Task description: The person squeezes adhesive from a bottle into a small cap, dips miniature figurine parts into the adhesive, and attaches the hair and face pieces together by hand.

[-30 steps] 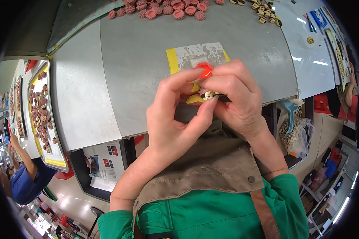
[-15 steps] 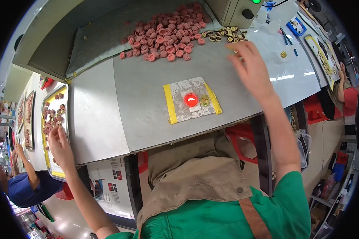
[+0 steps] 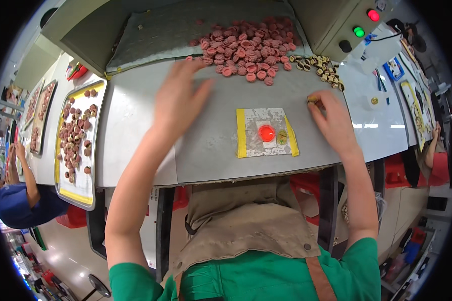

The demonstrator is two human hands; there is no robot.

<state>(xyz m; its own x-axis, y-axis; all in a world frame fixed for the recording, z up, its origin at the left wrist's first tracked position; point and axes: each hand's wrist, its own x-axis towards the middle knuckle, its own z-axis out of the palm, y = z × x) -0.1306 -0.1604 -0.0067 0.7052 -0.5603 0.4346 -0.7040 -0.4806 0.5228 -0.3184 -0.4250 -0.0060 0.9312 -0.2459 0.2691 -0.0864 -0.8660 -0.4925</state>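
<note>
My left hand (image 3: 178,103) reaches over the grey worktop, slightly blurred, its fingers apart and nothing seen in them. Just ahead of it lies a heap of pink, bumpy, hollow-looking shells (image 3: 248,47). My right hand (image 3: 331,120) is closed, thumb and fingers pinching a small dark-and-cream piece (image 3: 312,101). Similar dark-and-cream pieces (image 3: 329,75) lie loose beyond it, at the right of the heap. Between my hands sits a worn pale plate (image 3: 251,145) with yellow tape on two sides. On it are a glowing red disc (image 3: 266,133) and a small gold-coloured round spot (image 3: 283,137).
A metal tray (image 3: 90,183) with yellow edging, holding pink-and-cream pieces, lies at the left. Behind the heap is a grey, box-like housing (image 3: 331,30) with lit red and green lamps. Co-workers sit at both sides; one wears a blue sleeve (image 3: 27,205).
My left hand has left the tray and moved right toward the pink heap. My right hand has drawn back from the dark-and-cream pieces with one in its fingertips. The view has shifted.
</note>
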